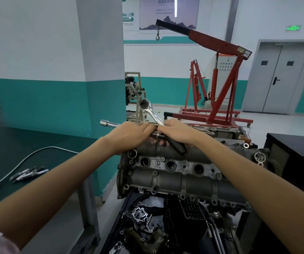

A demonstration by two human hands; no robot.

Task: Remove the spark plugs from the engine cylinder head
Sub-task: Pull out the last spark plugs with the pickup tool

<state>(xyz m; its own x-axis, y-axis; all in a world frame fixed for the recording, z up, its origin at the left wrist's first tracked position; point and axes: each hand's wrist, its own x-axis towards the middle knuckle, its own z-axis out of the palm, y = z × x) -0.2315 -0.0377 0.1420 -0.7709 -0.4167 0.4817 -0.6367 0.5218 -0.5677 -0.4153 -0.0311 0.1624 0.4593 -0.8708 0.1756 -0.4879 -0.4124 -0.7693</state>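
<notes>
The engine cylinder head [175, 178] is lying directly below both hands, its long axis running from 9 o'clock to 3 o'clock across the lower middle of the view. Along its top, three round plug wells [170, 165] are showing in a row; whether spark plugs are sitting inside them cannot be told, since the wells look dark.

Above the head, toward 12 o'clock, the two hands are meeting over its far edge. The right hand [179, 133] is curling round a ratchet wrench [154, 116], whose black grip is pointing down toward 5 o'clock and whose chrome round head is pointing up toward 11 o'clock. The left hand [129, 133] is gripping a long chrome socket extension [110, 123], which is lying almost level with its socket end pointing toward 9 o'clock. The two tools are crossing where the hands are touching, so the person is probably joining them.

The wells are lying at 6 o'clock from the hands, with the right hand slightly nearer the middle well.

Farther out, a dark green counter [4, 153] at 9 o'clock is carrying several pens [28, 174]. One red engine hoist [219, 85] is standing at 1 o'clock. A tray of engine parts [147, 226] is sitting at 6 o'clock.
</notes>
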